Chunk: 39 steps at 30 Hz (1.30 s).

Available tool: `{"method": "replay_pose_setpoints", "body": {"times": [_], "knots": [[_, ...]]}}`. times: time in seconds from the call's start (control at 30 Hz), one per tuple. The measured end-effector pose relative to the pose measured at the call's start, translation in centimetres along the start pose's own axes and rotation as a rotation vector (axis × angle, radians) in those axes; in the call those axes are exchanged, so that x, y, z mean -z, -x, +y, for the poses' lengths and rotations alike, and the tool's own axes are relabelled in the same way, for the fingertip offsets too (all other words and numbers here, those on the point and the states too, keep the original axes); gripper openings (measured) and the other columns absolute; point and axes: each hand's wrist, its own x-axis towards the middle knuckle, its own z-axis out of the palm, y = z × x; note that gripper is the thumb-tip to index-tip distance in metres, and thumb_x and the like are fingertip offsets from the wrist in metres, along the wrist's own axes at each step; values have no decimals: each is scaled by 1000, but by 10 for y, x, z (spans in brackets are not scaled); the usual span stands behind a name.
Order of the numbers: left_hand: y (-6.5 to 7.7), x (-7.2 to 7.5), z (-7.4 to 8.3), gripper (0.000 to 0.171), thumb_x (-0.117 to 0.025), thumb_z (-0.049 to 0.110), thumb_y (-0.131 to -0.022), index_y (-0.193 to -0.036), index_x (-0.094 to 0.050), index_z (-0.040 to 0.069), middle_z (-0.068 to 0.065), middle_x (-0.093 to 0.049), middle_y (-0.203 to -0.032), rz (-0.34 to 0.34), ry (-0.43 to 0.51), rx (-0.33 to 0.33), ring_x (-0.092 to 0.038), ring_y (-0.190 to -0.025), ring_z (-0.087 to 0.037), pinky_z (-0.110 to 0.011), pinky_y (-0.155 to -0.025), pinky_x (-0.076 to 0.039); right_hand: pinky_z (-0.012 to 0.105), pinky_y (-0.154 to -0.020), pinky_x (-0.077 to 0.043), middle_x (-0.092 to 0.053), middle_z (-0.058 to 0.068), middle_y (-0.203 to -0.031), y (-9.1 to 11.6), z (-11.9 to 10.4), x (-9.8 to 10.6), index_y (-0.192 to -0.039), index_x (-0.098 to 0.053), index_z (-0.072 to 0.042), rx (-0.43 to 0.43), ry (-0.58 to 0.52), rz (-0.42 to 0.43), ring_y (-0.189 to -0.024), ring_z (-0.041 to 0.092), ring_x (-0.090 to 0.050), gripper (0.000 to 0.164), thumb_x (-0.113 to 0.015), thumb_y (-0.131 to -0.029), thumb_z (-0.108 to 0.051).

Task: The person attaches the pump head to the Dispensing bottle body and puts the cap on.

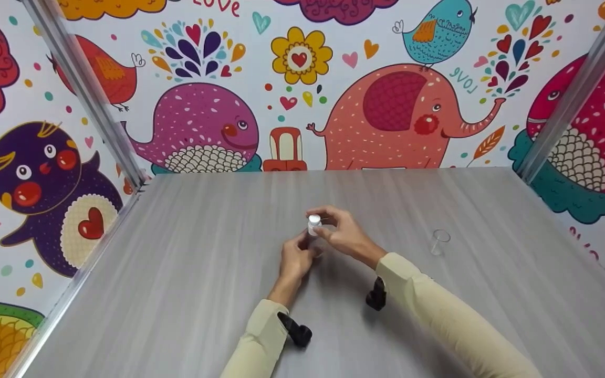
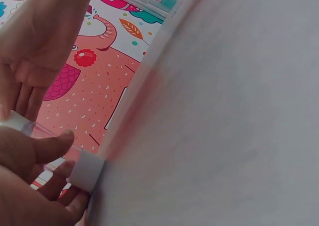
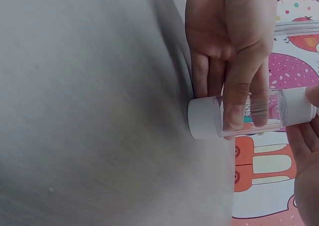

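Observation:
A small clear cylinder (image 3: 275,100) with a white base (image 3: 203,118) and a white cap (image 3: 298,106) stands upright near the middle of the table, held between both hands. My left hand (image 1: 296,258) has its fingers and thumb wrapped round the clear body, just above the base. Higher up, my right hand (image 1: 345,231) pinches the white cap between thumb and fingers. In the left wrist view the white base (image 2: 86,171) looks to be on the tabletop, while the left fingers partly hide the body.
A clear glass (image 1: 440,237) stands to the right on the grey table (image 1: 187,273). Cartoon-printed walls (image 1: 292,105) close off the back and sides. Metal posts (image 1: 87,94) rise at the rear corners. Black wrist cameras (image 1: 297,331) hang below the sleeves.

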Motion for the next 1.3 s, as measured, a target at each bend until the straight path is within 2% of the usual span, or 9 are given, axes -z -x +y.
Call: {"method": "replay_pose_setpoints", "body": {"times": [0.23, 0.47, 0.63, 0.83, 1.03, 1.17, 1.3], "knots": [[0, -1, 0, 54, -68, -8, -80, -133, -63, 2, -20, -69, -125, 6, 6, 0, -65, -107, -24, -32, -82, -58, 50, -98, -53, -69, 14, -113, -1, 0, 0, -121, -64, 3, -1, 21, 28, -105, 26, -66, 31, -70, -91, -4], [2, -1, 2, 49, -71, -3, -84, -132, -65, 4, -17, -72, -120, 12, 24, 32, -66, -99, -21, -31, -80, -59, 48, -93, -55, -70, 10, -106, -2, -1, -1, -114, -66, -6, -26, 65, 68, -97, 21, -66, 27, -75, -88, -6], [3, -1, 1, 47, -72, -1, -86, -132, -65, 5, -16, -74, -116, 6, 22, 41, -67, -93, -20, -31, -77, -59, 46, -91, -55, -69, 9, -102, -3, -1, -1, -110, -65, -7, -40, 84, 80, -93, 20, -65, 27, -77, -86, -8], [4, -1, 3, 43, -72, 0, -86, -128, -68, 6, -15, -75, -110, 3, 27, 42, -66, -87, -17, -29, -75, -59, 34, -85, -55, -65, 7, -97, -6, -3, -3, -105, -62, -6, -79, 109, 103, -90, 17, -62, 29, -80, -83, -9], [3, -1, 3, 37, -74, 3, -85, -122, -72, 7, -13, -75, -107, 13, -7, 32, -63, -86, -17, -28, -75, -56, 22, -77, -50, -63, 4, -94, -7, -3, -6, -102, -59, -8, -101, 119, 124, -88, 15, -59, 31, -82, -81, -10], [3, -1, 3, 33, -73, 2, -85, -118, -74, 5, -14, -75, -106, 18, -9, 31, -64, -86, -18, -29, -75, -56, 25, -79, -52, -64, 5, -97, -6, -3, -8, -104, -60, -8, -105, 144, 130, -90, 16, -60, 33, -83, -82, -16], [2, -2, 1, 28, -73, 0, -84, -113, -75, 2, -16, -76, -105, 30, -18, 18, -65, -86, -19, -30, -76, -57, 34, -89, -56, -64, 7, -104, -4, -1, -9, -110, -61, -8, -116, 135, 124, -97, 19, -63, 39, -84, -81, -23]]}}
